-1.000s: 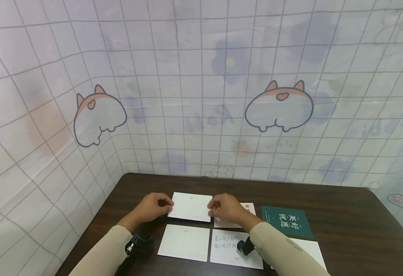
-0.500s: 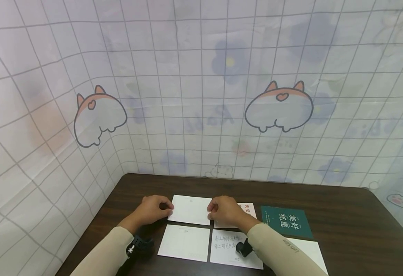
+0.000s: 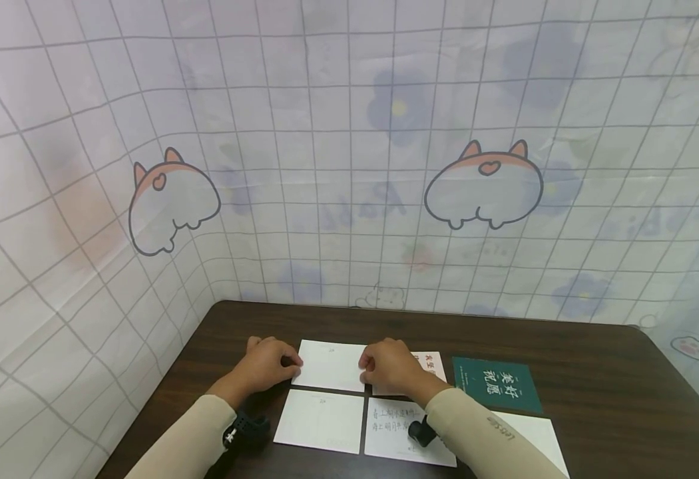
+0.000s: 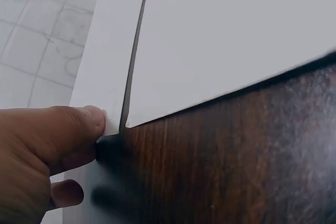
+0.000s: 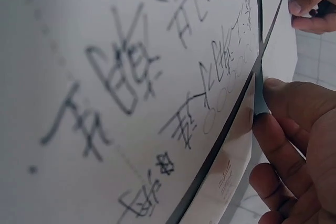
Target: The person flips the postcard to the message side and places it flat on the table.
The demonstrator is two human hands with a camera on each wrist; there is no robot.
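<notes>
A white card (image 3: 329, 366) with faint small print lies in the back row, its near edge close to another white card (image 3: 318, 420). My left hand (image 3: 262, 366) pinches its left edge; in the left wrist view the thumb (image 4: 90, 120) presses on the card's corner. At the opposite edge my right hand (image 3: 393, 367) holds the card between thumb (image 5: 278, 90) and finger. A card with red characters (image 3: 432, 362) is partly hidden by that hand. Nearer me, a card with handwriting (image 3: 385, 439) lies partly beneath the right wrist camera.
A green card (image 3: 496, 384) with white characters lies at the right. One more white card (image 3: 538, 436) is partly covered by the right sleeve. The dark wooden table (image 3: 619, 392) ends at a patterned curtain (image 3: 349, 166) behind and to the left.
The pinched card has come slightly nearer me, narrowing the gap to the card in front. Both hands keep their hold on its edges and have shifted only a little.
</notes>
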